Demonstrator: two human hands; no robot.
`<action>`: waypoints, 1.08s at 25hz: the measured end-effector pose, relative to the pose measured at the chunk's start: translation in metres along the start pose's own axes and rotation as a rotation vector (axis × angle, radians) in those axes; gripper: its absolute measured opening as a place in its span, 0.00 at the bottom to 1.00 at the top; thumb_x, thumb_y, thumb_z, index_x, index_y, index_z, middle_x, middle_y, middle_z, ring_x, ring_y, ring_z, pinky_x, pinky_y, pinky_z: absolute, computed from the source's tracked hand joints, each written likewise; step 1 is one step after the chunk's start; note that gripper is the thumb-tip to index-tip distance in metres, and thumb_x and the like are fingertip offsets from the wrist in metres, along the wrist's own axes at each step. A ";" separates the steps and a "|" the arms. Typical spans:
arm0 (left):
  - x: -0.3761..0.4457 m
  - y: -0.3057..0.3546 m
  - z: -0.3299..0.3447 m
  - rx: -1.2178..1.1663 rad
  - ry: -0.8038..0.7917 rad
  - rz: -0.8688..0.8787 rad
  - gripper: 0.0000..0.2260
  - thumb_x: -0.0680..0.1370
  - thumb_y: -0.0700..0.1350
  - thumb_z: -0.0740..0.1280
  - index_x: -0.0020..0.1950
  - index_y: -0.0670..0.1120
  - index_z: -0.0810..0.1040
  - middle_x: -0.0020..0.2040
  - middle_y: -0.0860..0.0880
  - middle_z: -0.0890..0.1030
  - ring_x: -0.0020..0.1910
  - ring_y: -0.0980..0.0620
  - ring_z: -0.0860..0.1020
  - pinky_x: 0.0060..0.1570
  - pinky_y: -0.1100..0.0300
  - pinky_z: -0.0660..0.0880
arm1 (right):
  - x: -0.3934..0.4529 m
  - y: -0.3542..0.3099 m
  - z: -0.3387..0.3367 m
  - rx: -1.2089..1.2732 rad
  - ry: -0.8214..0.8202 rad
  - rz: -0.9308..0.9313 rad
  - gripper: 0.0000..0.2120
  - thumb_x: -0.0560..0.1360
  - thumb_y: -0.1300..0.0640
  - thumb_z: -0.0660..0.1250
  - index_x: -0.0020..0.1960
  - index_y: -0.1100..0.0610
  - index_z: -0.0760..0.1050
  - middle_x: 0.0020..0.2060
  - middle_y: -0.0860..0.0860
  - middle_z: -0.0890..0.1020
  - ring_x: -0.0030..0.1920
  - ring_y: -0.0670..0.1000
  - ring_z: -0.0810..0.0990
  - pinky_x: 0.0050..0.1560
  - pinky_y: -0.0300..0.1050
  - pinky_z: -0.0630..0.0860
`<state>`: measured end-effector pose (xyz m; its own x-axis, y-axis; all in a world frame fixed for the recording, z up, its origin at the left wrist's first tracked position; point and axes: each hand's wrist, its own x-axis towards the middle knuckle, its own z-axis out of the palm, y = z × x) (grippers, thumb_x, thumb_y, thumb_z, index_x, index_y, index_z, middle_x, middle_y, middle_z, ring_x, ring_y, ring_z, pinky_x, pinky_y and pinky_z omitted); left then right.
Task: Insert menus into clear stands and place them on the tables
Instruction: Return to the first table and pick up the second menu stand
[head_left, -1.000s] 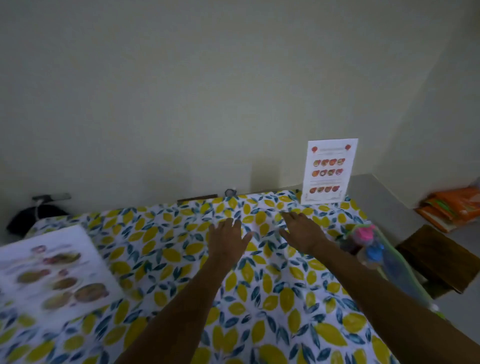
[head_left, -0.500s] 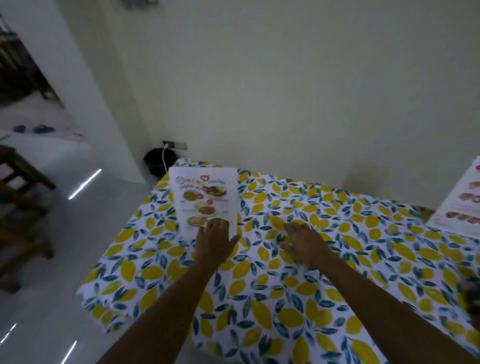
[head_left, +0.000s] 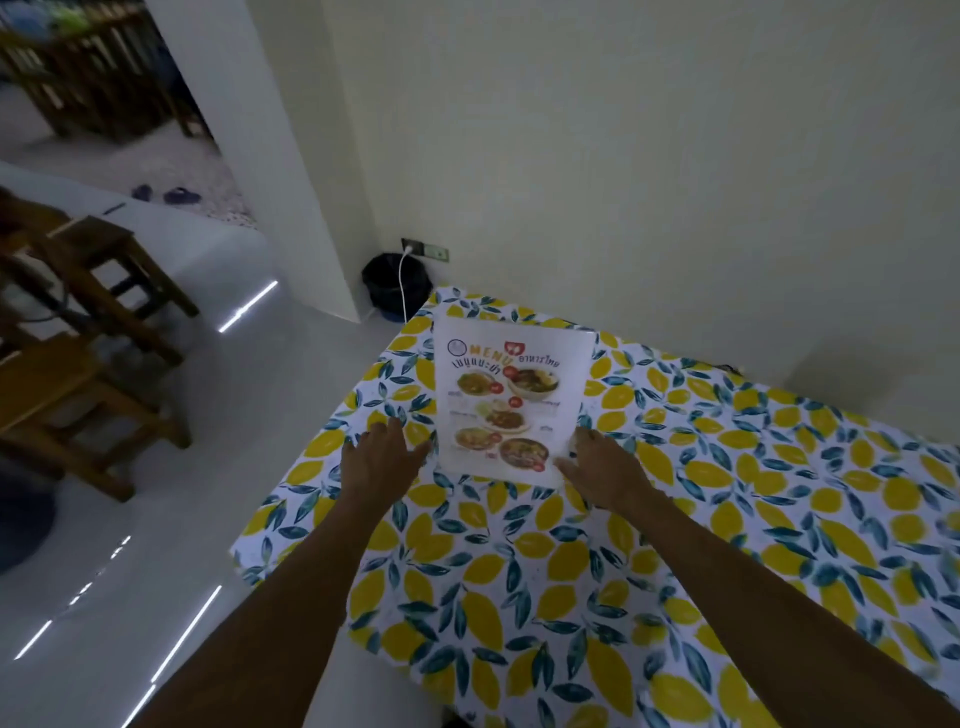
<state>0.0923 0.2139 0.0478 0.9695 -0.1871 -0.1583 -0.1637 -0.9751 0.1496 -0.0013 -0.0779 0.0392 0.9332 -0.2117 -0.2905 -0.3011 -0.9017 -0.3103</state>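
Observation:
A white menu (head_left: 511, 400) with food photos and the word MENU lies at the left end of the table (head_left: 675, 545), which wears a lemon-print cloth. Whether the menu is inside a clear stand I cannot tell. My left hand (head_left: 382, 457) hovers with fingers spread just left of the menu's lower left corner. My right hand (head_left: 602, 470) is at the menu's lower right corner, fingers apart, fingertips touching or nearly touching its edge. Neither hand holds anything.
A cream wall runs behind the table. A black bin (head_left: 397, 288) with a white cable stands at the wall by the table's left corner. Wooden chairs (head_left: 78, 364) stand on the glossy white floor to the left. A doorway opens at the upper left.
The view has swung left from the standing menu at the table's right end to the lying menu. Both hands have moved to either side of this menu.

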 end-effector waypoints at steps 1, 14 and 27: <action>0.013 0.001 0.002 -0.033 -0.034 0.016 0.30 0.78 0.64 0.58 0.70 0.44 0.67 0.64 0.42 0.77 0.62 0.41 0.76 0.59 0.44 0.73 | 0.011 0.001 0.002 0.079 0.031 0.002 0.22 0.78 0.43 0.61 0.58 0.62 0.71 0.48 0.56 0.79 0.52 0.59 0.78 0.48 0.53 0.77; 0.235 0.013 -0.058 -0.194 0.005 0.151 0.19 0.77 0.61 0.63 0.58 0.48 0.75 0.53 0.43 0.83 0.48 0.39 0.81 0.47 0.47 0.79 | 0.187 -0.044 -0.058 0.320 0.256 -0.150 0.23 0.78 0.53 0.66 0.34 0.39 0.55 0.24 0.42 0.64 0.26 0.41 0.63 0.28 0.43 0.60; 0.403 0.044 -0.057 -0.237 0.052 0.134 0.17 0.77 0.58 0.66 0.56 0.45 0.76 0.54 0.42 0.83 0.52 0.39 0.80 0.48 0.48 0.76 | 0.344 -0.041 -0.064 0.320 0.317 0.008 0.17 0.77 0.46 0.63 0.61 0.54 0.75 0.48 0.56 0.86 0.45 0.59 0.83 0.44 0.54 0.82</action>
<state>0.4863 0.1020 0.0467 0.9511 -0.3002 -0.0723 -0.2498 -0.8857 0.3913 0.3449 -0.1380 0.0096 0.9297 -0.3679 -0.0174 -0.3071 -0.7482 -0.5881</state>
